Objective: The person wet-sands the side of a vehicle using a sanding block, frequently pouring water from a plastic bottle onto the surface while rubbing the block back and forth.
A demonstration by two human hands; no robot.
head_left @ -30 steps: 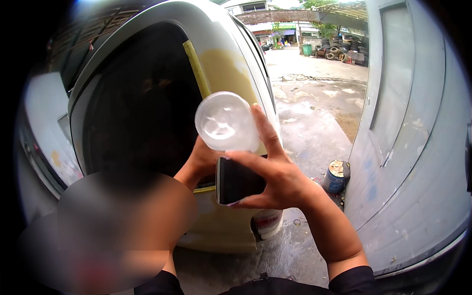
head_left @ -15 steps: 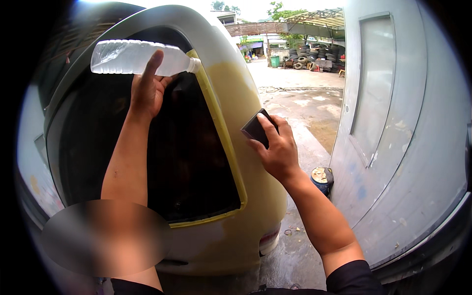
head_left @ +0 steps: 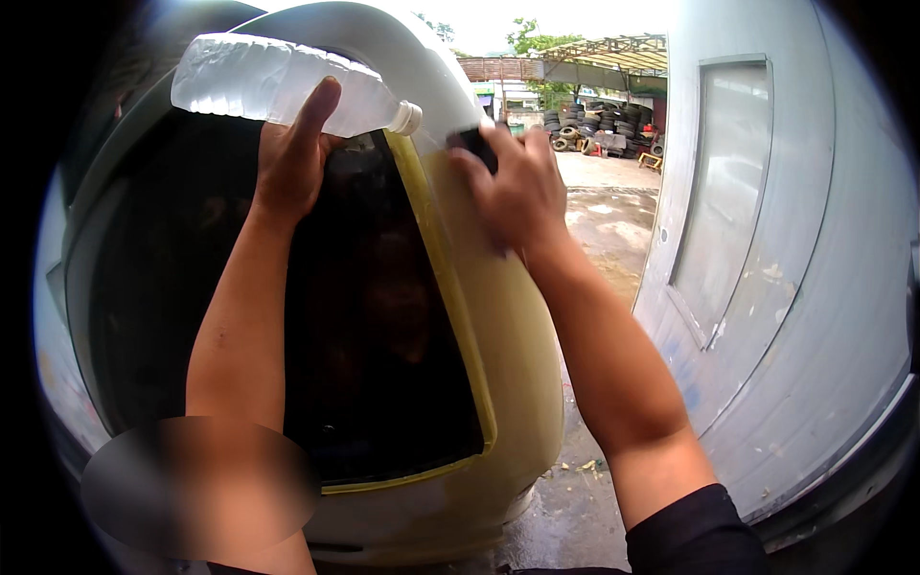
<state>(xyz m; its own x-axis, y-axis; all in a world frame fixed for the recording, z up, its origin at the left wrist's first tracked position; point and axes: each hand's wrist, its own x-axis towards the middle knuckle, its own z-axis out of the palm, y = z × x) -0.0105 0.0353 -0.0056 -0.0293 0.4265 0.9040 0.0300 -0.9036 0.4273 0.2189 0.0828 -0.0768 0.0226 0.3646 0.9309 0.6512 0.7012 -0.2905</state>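
Note:
A translucent plastic bottle (head_left: 278,81) lies tilted in my left hand (head_left: 295,158), its neck pointing right and slightly down. My thumb crosses the near side of the bottle, and the other fingers are mostly hidden behind it. My right hand (head_left: 522,187) grips a dark sanding block (head_left: 476,149) against the upper part of the car's rear pillar (head_left: 517,345), just right of the bottle neck; motion blurs that hand a little. Yellow masking tape (head_left: 443,254) borders the dark rear window (head_left: 369,316). The pillar has yellowish patches beside pale grey paint.
A large grey metal door panel (head_left: 757,259) stands close on the right. Piled tyres (head_left: 599,125) sit across the yard under a roofed frame. Wet concrete floor (head_left: 575,498) shows between car and panel.
My right hand has moved up and left along the pillar with the sanding block. The bottle has shifted slightly up and right, tilting further downward at its neck.

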